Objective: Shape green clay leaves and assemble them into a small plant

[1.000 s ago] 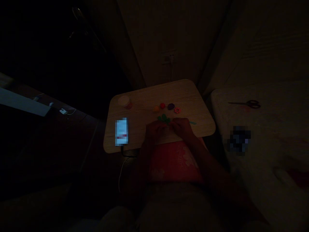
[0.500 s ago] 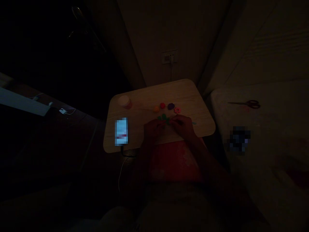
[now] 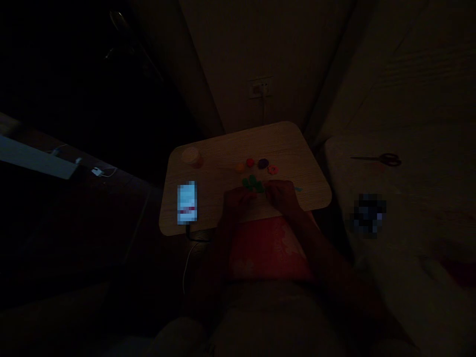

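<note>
In the dim head view a green petal-shaped piece (image 3: pixel 252 182), which looks like modelling clay, lies between my hands near the table's front. My left hand (image 3: pixel 238 199) is closed, its fingertips against the lower left of the piece. My right hand (image 3: pixel 281 194) pinches at its right lobe; the fingertips are dark and partly hidden. Just beyond are an orange lump (image 3: pixel 240 168), a red ball (image 3: pixel 250 162), a dark purple lump (image 3: pixel 263 163) and a pink flower shape (image 3: pixel 273 169) with a dark centre.
On the wooden table (image 3: pixel 219 146) stand a lidded tub (image 3: pixel 192 156) at back left and a lit phone (image 3: pixel 187 203) with a cable. A small light-blue piece (image 3: pixel 298 189) lies beside my right hand. Scissors (image 3: pixel 388 159) rest on the pale surface at right.
My hands have shifted slightly, the left a little to the right and down. More of the green piece shows between them. The other things stay in place.
</note>
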